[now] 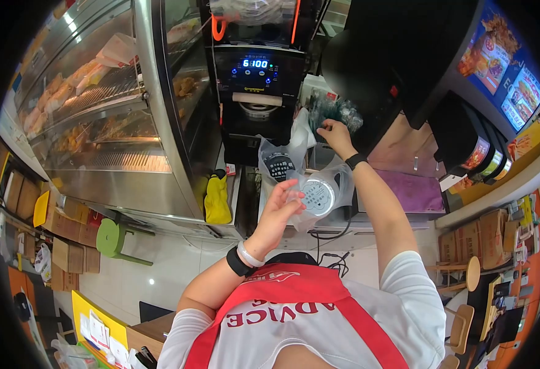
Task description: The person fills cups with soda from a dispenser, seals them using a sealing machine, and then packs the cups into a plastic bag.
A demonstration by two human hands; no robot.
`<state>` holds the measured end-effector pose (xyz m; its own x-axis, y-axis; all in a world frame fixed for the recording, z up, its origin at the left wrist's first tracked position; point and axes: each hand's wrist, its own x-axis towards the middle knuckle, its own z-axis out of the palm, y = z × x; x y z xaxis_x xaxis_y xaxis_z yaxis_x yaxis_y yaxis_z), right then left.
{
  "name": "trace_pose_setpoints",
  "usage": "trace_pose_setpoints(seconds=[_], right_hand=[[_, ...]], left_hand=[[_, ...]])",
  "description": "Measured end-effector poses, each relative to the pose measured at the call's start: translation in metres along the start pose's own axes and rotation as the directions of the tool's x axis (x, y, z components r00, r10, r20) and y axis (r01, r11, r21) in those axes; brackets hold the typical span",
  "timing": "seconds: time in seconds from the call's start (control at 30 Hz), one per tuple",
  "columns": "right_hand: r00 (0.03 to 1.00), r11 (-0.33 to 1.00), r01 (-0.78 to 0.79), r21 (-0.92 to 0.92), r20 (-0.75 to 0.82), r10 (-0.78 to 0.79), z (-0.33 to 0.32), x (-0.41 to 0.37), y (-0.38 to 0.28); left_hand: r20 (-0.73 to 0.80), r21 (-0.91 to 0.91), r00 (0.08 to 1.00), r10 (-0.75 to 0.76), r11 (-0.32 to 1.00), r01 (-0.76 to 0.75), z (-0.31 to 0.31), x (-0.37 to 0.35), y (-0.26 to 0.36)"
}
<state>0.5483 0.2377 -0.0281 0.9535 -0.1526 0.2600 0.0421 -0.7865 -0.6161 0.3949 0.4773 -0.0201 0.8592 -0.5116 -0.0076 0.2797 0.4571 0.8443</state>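
Two cups with printed sealed tops stand in a clear plastic bag on the counter: a white-topped cup (318, 197) in front and a dark-topped cup (279, 165) behind it to the left. My left hand (275, 215) is at the left of the white-topped cup, its fingers curled on the clear plastic bag (342, 178). Farther back, my right hand (338, 138) reaches in beside a bundle of clear-wrapped greenish items (337, 112). Its fingers are bent together at the tips; what they pinch, if anything, is too small to tell.
A cup sealing machine (254, 80) with a lit display stands behind the cups. To the left is a heated glass display cabinet (98, 117) with food. A yellow cloth (217, 198) hangs beside it. A purple cloth (408, 192) and a black dispenser (472, 138) are at right.
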Motion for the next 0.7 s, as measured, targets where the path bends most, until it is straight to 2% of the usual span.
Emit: trace_pose_setpoints(seconds=[0.03,0.1,0.2,0.27,0.37,0.43,0.47,0.5,0.53,0.57,0.6,0.63,0.67,0.7], right_hand=[[1.0,1.0,0.003,0.001,0.002,-0.003,0.003,0.004,0.005],[0.966,0.995,0.088,0.037,-0.246,-0.076,0.009,0.009,0.015],[0.942,0.997,0.077,0.027,-0.33,-0.064,-0.001,0.011,0.015],[0.957,0.996,0.076,0.049,-0.283,-0.06,-0.016,0.005,0.001],[0.915,0.994,0.105,-0.015,-0.389,-0.103,-0.031,0.003,-0.01],[0.832,0.979,0.194,-0.06,-0.519,-0.197,-0.054,-0.005,-0.034],[0.84,0.981,0.194,0.023,-0.52,-0.154,-0.074,-0.017,-0.056],[0.723,0.924,0.381,0.037,-0.635,-0.273,-0.088,-0.025,-0.071],[0.71,0.923,0.378,0.072,-0.662,-0.239,-0.11,-0.047,-0.099],[0.665,0.936,0.351,-0.001,-0.704,-0.25,-0.129,-0.064,-0.113],[0.702,0.877,0.412,0.248,-0.7,-0.132,-0.144,-0.088,-0.134],[0.76,0.829,0.414,0.376,-0.644,-0.087,-0.156,-0.107,-0.143],[0.828,0.726,0.453,0.517,-0.547,-0.126,-0.163,-0.124,-0.146],[0.895,0.789,0.336,0.514,-0.435,-0.097,-0.164,-0.139,-0.15]], left_hand=[[-0.001,0.001,1.0,0.003,1.0,-0.003,0.0,0.0,0.0],[-0.006,0.003,1.0,0.004,1.0,-0.004,-0.001,-0.002,0.001],[-0.007,-0.016,1.0,0.003,1.0,-0.003,0.001,-0.004,0.001],[-0.003,-0.029,1.0,-0.026,0.999,0.026,0.002,-0.003,0.0],[0.013,-0.007,1.0,-0.025,1.0,0.026,0.003,-0.001,0.001],[0.004,-0.028,1.0,-0.029,0.999,0.029,0.003,0.001,0.001],[-0.011,-0.051,0.999,-0.031,0.998,0.031,0.002,0.0,0.001],[-0.012,-0.053,0.999,-0.043,0.998,0.042,0.002,-0.001,0.0],[-0.018,-0.079,1.0,-0.022,0.997,0.021,0.002,0.0,0.0],[-0.025,-0.106,1.0,-0.002,0.994,-0.001,0.003,0.0,0.001],[-0.027,-0.111,1.0,-0.012,0.994,0.009,0.004,0.0,0.001],[-0.023,-0.114,1.0,0.011,0.993,-0.014,0.005,0.001,0.002],[-0.02,-0.115,0.999,0.033,0.993,-0.035,0.005,0.0,0.003],[-0.012,-0.116,0.999,0.033,0.993,-0.034,0.005,0.0,0.003]])
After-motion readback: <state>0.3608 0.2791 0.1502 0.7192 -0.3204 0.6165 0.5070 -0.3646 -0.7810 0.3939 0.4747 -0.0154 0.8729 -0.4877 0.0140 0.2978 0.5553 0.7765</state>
